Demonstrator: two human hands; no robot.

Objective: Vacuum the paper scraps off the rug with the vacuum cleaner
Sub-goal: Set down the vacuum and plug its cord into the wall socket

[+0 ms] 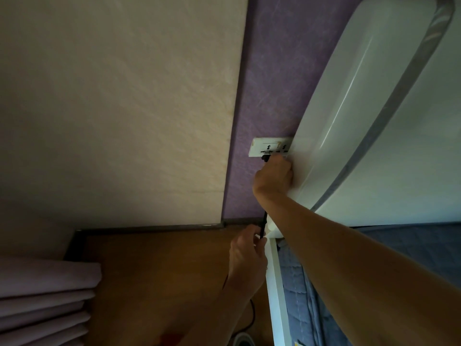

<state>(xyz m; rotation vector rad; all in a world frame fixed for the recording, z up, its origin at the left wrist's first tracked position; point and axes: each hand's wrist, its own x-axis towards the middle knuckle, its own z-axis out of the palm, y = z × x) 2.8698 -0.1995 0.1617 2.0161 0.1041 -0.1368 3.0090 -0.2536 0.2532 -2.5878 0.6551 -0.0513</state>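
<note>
1. Currently the right arm is stretched from the near right up to the far wall. The right hand [273, 174] is seen from the back, its fingers curled around a black plug [265, 158].
2. The left hand [247, 252] is held lower and nearer, with fingers and thumb pinched on the black cord [264, 219].
3. The plug is held at the lower edge of a white socket plate [270, 146]. Whether it is fully seated cannot be told, since the right hand covers most of it.
4. The cord is seen running straight down from the plug to the left hand. A further loop of it lies on the wooden floor [159, 278], just right of the left forearm.
5. The socket plate is fixed on a purple strip of wall [269, 71]. Its right end is covered by a white curved headboard [361, 108], which the right hand touches.
6. A white bed rail [275, 295] and a blue quilt [299, 308] lie just right of the left forearm.
7. Open floor is left on the left side, bounded by dark skirting [149, 229] far off and folded pale fabric [47, 295] at the near left.
</note>
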